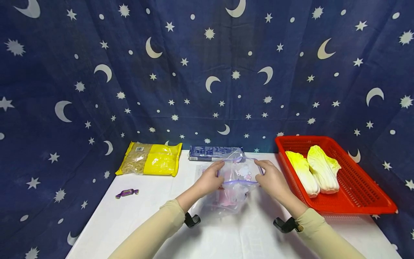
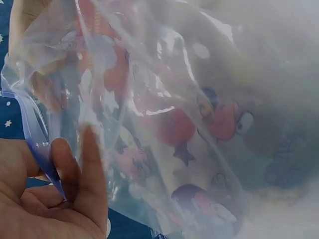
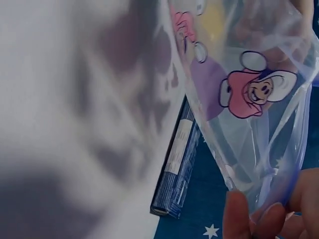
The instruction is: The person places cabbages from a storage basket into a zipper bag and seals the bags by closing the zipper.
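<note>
Holding: clear printed zip bag (image 1: 237,176) is pinched at its rim by left hand (image 1: 209,180) and right hand (image 1: 272,180)
Bag place: above the bench (image 1: 136,216), just left of the red basket (image 1: 355,201)

Bag (image 1: 237,176): clear plastic, blue zip strip, pink and red cartoon prints. Backdrop cloth (image 1: 207,72): navy, white moons, stars, dots. Desk (image 1: 145,216): white. Basket (image 1: 355,194): red mesh. Cabbages (image 1: 323,172): yellow-green tips, white stalks. Packet (image 1: 150,158): yellow, clear window. Box (image 1: 210,152): dark blue. Candy (image 1: 127,193): purple wrapper. Sleeves (image 1: 155,230): beige.
</note>
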Tool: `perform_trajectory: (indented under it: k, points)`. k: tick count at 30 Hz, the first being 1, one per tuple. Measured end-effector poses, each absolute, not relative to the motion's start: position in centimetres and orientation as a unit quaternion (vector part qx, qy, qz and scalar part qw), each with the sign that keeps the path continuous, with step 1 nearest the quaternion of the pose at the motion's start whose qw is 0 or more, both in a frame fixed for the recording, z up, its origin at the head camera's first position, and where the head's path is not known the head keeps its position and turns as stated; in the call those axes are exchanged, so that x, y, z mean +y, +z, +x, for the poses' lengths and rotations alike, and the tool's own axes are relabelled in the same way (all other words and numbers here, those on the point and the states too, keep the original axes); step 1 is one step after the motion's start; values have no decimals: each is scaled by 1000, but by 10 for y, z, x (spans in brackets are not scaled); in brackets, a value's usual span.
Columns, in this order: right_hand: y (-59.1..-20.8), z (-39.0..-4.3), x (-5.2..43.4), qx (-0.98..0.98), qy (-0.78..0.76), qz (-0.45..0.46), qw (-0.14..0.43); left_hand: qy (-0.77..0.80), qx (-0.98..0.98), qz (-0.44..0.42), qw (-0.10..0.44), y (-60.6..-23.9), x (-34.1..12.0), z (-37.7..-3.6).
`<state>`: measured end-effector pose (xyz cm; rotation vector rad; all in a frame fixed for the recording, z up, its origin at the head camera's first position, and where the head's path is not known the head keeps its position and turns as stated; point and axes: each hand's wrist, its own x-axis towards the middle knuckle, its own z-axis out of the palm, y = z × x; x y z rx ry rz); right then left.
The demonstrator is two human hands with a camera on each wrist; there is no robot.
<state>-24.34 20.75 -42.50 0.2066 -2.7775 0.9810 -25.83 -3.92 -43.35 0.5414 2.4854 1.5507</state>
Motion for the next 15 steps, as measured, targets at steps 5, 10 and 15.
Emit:
perform_trajectory:
  k: [5,10,15]
  points:
    - [-427,-244,207,-899,429,55,70,518,832,177,88,-434,-39,-257]
    - [-428,-245,204,-875,478,44,59,548,813,170,102,-441,-39,-256]
    - [-431,-245,200,-871,487,36,53,610,767,145,137,-464,-38,-256]
